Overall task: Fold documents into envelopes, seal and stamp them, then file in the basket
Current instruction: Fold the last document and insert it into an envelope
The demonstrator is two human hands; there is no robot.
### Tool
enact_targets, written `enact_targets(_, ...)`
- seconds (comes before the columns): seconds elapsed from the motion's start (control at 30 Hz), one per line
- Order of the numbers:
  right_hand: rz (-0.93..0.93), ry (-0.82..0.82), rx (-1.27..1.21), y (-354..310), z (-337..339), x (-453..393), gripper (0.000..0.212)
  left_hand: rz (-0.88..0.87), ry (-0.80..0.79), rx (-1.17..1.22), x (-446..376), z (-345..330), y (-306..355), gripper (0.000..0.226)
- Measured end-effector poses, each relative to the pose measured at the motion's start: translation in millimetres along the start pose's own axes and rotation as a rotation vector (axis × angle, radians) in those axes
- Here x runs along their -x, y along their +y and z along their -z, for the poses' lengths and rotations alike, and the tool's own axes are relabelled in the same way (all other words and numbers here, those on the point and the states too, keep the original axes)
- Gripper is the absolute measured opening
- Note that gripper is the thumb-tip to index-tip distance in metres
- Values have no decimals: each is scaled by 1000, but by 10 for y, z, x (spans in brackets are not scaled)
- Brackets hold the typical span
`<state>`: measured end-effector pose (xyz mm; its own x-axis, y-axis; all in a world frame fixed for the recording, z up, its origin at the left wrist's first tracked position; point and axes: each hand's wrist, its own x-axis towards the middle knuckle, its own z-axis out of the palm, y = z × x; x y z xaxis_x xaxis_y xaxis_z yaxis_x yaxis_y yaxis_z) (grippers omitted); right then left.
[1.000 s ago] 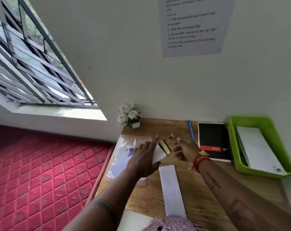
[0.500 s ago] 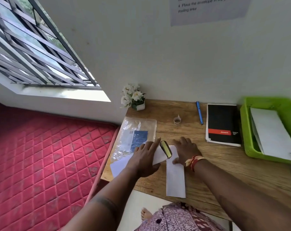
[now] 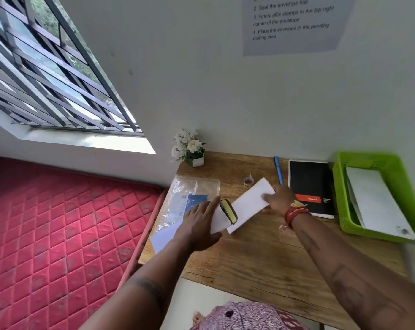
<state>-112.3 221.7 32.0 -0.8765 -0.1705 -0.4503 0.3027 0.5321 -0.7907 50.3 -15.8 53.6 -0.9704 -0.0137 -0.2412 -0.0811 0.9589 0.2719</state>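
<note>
On the bench (image 3: 261, 258), the folded document (image 3: 249, 206) lies diagonally, long axis running near-left to far-right. Right hand (image 3: 276, 196) pinches its far end; left hand (image 3: 199, 225) presses flat, fingers straight, on an envelope (image 3: 163, 236). Basket (image 3: 339, 210) lies well right.

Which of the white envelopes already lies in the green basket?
The long white envelope at the right, inside the green basket. The other envelope lies on the wooden desk, where the right hand touches it.

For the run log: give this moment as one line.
left hand: flat on white paper | right hand: grips envelope | green basket: holds envelopes | stage: before filing
</note>
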Motion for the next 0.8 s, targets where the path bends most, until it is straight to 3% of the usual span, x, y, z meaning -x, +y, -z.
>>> enact_targets(0.2,159,171,-429,-421,285,91,15,57,87,53,-191,174,54,118)
enact_targets(0.4,394,290,-436,-840,473,309,14,85,201,121,-306,403,109,119)
enact_targets(0.53,492,265,-264,-927,553,364,14,82,257,169,-308,496,127,120)
enact_targets(0.8,493,251,-566,-962,611,523,15,71,257,195,-241,542,120,123)
